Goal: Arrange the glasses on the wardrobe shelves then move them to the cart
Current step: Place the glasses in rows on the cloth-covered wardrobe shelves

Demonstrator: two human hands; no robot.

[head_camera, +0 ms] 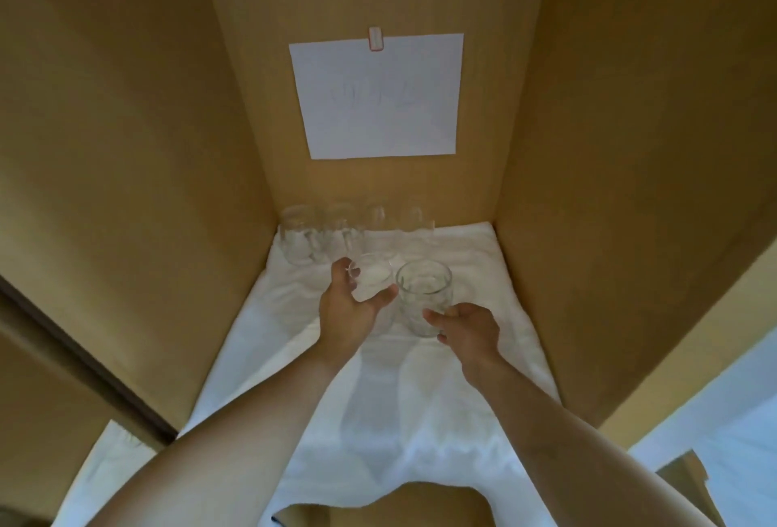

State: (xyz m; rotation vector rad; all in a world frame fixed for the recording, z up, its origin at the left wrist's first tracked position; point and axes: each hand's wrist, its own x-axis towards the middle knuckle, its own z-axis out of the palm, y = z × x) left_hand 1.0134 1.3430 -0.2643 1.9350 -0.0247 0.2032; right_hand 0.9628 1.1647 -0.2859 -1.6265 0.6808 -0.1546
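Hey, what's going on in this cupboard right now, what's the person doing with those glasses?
A person is reaching into a wooden wardrobe, a clear glass in each grip. The left hand holds one glass, the right hand holds another glass, both over a white cloth covering the shelf. A row of glasses already stands at the back, below a sheet of paper taped to the rear wall.
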